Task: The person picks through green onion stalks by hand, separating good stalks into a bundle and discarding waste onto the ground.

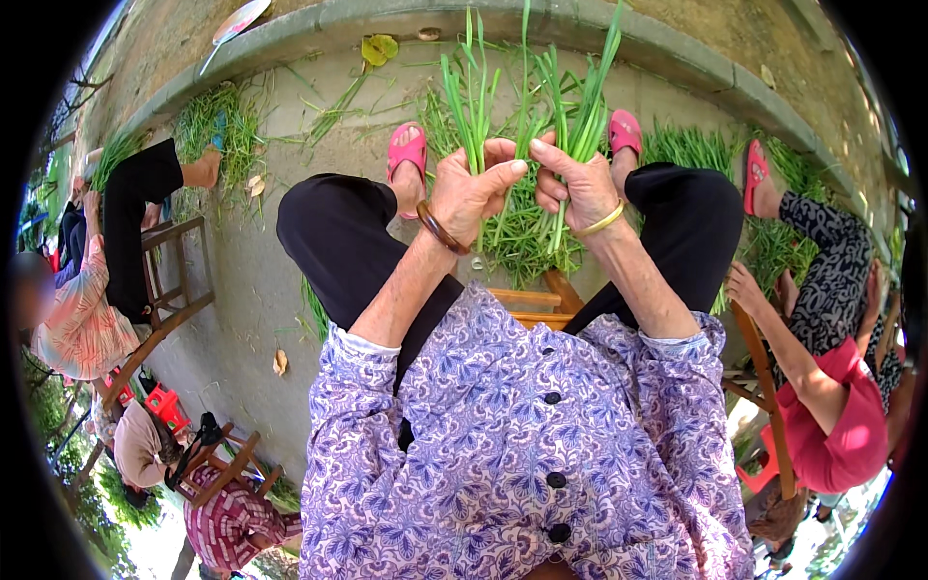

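My left hand is closed round a small bunch of long, flat green leaves that look like garlic chives; their tips point away from me. Close beside it, my right hand grips a second bunch of chives. The two thumbs nearly meet. A single long stalk stands up between the bunches; which hand pinches it I cannot tell. Below my hands a loose heap of cut greens lies on the concrete between my feet. A brown bangle circles my left wrist, a yellow one my right.
Pink sandals are on my feet. More greens lie along the curb to the right, others far left. People sit close on both sides, with a wooden chair at left. A hand fan lies beyond the curb.
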